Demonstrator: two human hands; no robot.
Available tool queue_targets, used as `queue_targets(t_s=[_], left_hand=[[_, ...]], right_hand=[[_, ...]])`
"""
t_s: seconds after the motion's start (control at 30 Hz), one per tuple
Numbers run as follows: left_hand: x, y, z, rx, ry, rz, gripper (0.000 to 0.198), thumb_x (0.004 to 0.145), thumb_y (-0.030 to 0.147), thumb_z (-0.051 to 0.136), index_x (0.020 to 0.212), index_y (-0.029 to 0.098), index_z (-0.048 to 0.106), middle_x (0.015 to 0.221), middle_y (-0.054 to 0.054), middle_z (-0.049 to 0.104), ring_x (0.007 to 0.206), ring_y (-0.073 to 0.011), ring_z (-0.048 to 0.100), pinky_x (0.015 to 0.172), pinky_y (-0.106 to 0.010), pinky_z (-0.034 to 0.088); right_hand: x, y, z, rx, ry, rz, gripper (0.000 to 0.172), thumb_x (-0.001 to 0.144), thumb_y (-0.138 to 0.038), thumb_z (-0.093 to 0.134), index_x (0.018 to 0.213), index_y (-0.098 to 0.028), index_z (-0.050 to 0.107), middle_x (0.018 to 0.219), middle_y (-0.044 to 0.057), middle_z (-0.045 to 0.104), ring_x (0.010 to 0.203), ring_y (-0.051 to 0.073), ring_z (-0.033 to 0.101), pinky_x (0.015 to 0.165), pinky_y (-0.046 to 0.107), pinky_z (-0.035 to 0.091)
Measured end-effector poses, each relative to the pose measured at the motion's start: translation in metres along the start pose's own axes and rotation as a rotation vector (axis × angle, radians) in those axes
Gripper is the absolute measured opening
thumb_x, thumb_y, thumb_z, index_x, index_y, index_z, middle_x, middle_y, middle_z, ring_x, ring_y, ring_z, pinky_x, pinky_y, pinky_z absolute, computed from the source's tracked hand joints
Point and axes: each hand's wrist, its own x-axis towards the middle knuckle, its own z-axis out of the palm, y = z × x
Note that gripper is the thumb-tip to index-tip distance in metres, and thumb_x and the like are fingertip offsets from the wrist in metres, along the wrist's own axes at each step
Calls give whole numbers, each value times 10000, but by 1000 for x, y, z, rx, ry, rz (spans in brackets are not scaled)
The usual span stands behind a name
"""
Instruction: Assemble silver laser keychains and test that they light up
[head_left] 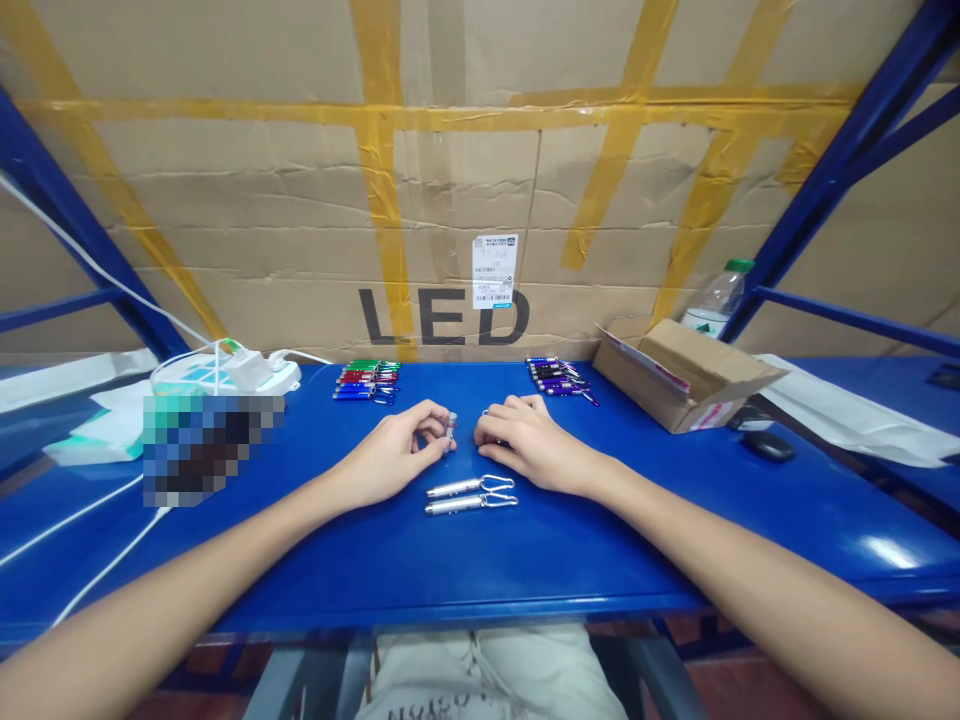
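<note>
Slightly left of the middle of the blue table, my left hand (397,450) pinches a small silver tube-like piece (451,432) between thumb and fingers. Facing it, my right hand (532,440) is closed with its fingers curled down near the table. A bit of something shiny shows by its fingertips, but what it holds is hidden. Just below both hands, two silver keychain flashlights with carabiner clips lie side by side: an upper flashlight (454,489) and a lower flashlight (456,504). Their clips point right.
Green, red and blue keychain flashlights (364,382) lie in a row at the back left; blue, black and purple flashlights (555,376) at the back right. An open cardboard box (686,375), a bottle (716,300) and a black mouse (769,446) stand right. A power strip (202,372) with white cables sits left.
</note>
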Motion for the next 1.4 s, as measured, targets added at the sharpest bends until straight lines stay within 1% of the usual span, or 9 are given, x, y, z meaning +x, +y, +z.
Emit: queue_targets(t_s=[0.13,0.23,0.5,0.7,0.83,0.97,1.13,1.23,1.4], left_hand=[[-1,2,0,41,19,-1,210,1002,390,663,1129,224,647,996,-22,794,893,-195,728,780,-313,518],[-1,2,-1,47,33,1,200,1003,395,665,1102,222,652,990,-22,784,881,-192,715,779,-315,519],[-2,2,1,72,50,8,231,1005,434,663,1105,225,663,988,-15,742,852,-177,671,724,-295,505],[-1,2,0,90,81,5,235,999,434,663,1100,222,667,978,-13,740,833,-173,665,729,-298,509],[-1,2,0,95,78,2,241,997,443,666,1093,222,670,981,-14,744,832,-172,668,736,-300,518],[-2,2,0,101,80,0,245,999,451,662,1095,226,672,973,-14,742,822,-172,666,736,-298,521],[-2,2,0,110,77,1,245,999,450,655,1102,228,671,985,-20,744,828,-178,670,741,-298,523],[-2,2,0,125,84,-3,243,998,447,654,1097,225,672,970,-22,743,803,-178,663,749,-306,530],[-1,3,0,123,81,-4,243,1000,446,653,1095,223,674,961,-20,741,789,-173,656,746,-305,531]], right_hand=[[0,-2,0,-11,-6,10,110,1120,-271,573,1064,-218,652,1087,59,711,994,249,557,915,392,311],[-1,-3,0,-17,-19,15,109,1122,-267,554,1075,-221,641,1104,65,691,1000,254,549,909,391,319],[-1,0,1,42,-1,13,85,1114,-255,553,1052,-225,602,1098,56,675,1007,247,546,919,385,327],[0,1,-1,131,-27,23,104,1106,-293,599,1025,-232,623,1063,32,695,999,236,550,895,375,315],[0,2,-1,160,-31,29,125,1099,-318,627,1007,-235,641,1053,27,719,1019,242,574,914,387,301],[0,3,-5,155,-40,33,133,1093,-336,639,1013,-235,674,1084,40,733,1059,257,587,947,408,304],[-1,6,-13,82,-26,40,82,1086,-303,646,1119,-247,697,1174,58,736,1106,278,580,978,436,300],[-2,7,-13,25,-38,42,81,1086,-258,636,1082,-247,716,1159,55,754,1113,287,575,996,462,271],[-2,6,-10,51,-58,32,98,1090,-246,627,1039,-242,711,1135,35,763,1085,264,578,989,445,266]])
